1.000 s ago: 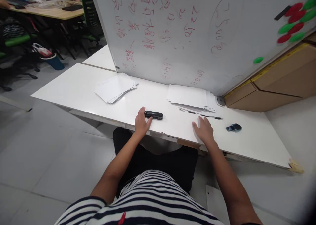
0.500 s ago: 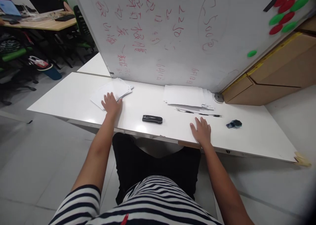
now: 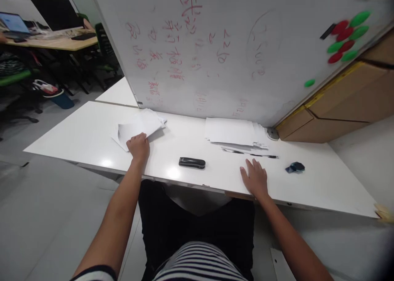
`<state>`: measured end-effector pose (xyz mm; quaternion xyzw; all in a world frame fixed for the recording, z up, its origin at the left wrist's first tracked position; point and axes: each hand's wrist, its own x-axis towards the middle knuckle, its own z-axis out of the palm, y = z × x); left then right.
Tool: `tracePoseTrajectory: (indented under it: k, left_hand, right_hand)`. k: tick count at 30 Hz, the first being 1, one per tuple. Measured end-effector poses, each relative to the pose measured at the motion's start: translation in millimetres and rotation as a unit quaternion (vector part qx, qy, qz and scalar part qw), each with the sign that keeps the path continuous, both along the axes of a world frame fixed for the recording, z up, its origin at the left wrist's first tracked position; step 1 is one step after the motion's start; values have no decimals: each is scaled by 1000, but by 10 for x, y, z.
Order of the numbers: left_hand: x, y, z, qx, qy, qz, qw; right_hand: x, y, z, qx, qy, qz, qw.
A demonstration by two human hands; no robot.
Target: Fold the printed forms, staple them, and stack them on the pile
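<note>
- Paper stack (image 3: 141,125) lies on the left part of the white surface (image 3: 76,129), close under the whiteboard (image 3: 215,47). The left hand (image 3: 138,146) has its fingers curled onto the near corner, and the top sheets bow upward there.
- I'd say only a few sheets are caught. A pull from that corner could fan out the loose, already skewed pile, or crease the bent sheet.
- Sheets dragged toward the near edge could slip off to the floor, since the pile sits fairly close to it.
- Right hand (image 3: 255,178) rests flat and spread on the surface, holding nothing. It is well apart from the pile, so it steadies nothing there.
- Black stapler (image 3: 192,162) lies between the 2 hands, and paper swept to the right could knock it.
- Pen (image 3: 249,153) lies just beyond the right fingers, beside the 2nd paper pile (image 3: 234,131), and might roll if nudged.
</note>
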<state>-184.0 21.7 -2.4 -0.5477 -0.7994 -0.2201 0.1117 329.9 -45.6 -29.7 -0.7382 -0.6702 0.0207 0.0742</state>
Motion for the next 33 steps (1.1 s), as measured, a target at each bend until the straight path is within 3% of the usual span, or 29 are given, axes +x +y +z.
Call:
tracePoseTrajectory:
  k: [7, 17, 23, 27, 30, 33]
  left_hand:
    - [-49, 16, -57, 0, 34, -6, 999]
    - [24, 1, 35, -13, 32, 9, 999]
    - [24, -79, 34, 35, -33, -77, 996]
    - [239, -239, 228, 133, -136, -85, 978]
    - [534, -492, 507, 219, -196, -68, 953]
    - [877, -816, 846, 285, -277, -93, 913]
  right_hand:
    - [-3, 25, -47, 12, -27, 7, 1000]
    - [27, 60, -104, 24, -50, 22, 998]
    - [11, 57, -93, 18, -40, 15, 999]
    - [8, 56, -95, 20, -10, 10, 1000]
    - [14, 72, -129, 29, 17, 1, 999]
    - [15, 82, -149, 25, 36, -7, 999]
